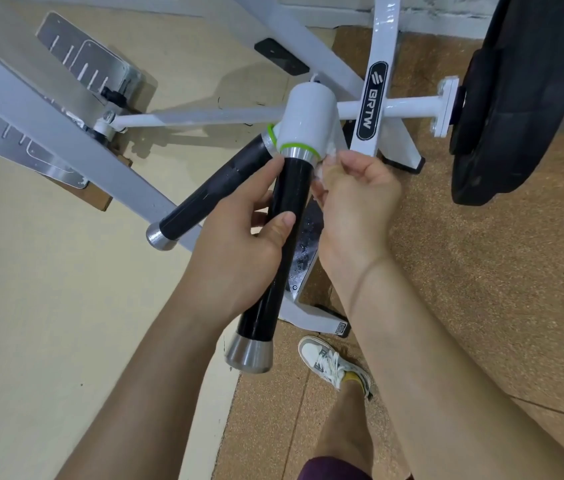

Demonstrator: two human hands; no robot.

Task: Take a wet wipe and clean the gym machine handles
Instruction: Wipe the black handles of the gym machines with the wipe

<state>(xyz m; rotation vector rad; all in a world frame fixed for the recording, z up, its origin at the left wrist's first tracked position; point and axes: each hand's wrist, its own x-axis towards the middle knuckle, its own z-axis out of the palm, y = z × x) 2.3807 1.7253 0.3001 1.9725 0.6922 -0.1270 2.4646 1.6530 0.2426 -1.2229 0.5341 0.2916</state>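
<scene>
The near handle [292, 185] slopes down from the white hub [308, 116] toward the person. The wet wipe [320, 171] is bunched against its top right side, just under the steel collar [299, 155]. The right hand [356, 202] pinches the wipe in curled fingers, with only a little white showing. The left hand [235, 247] grips the handle's middle, thumb across the front and fingers curled behind.

The wipe is so small a wad that it could slip out or skim only one side. The left hand covers the middle of the handle, which will probably stay dirty unless that grip shifts. A damp handle may also turn slippery.

The second handle [211, 192], left of the near one, looks untouched. A white frame post [374, 98] stands close on the right and crowds the wiping hand. A weight plate [516, 98] hangs farther right. A shoe [332, 362] sits just right of the handle's lower end.
</scene>
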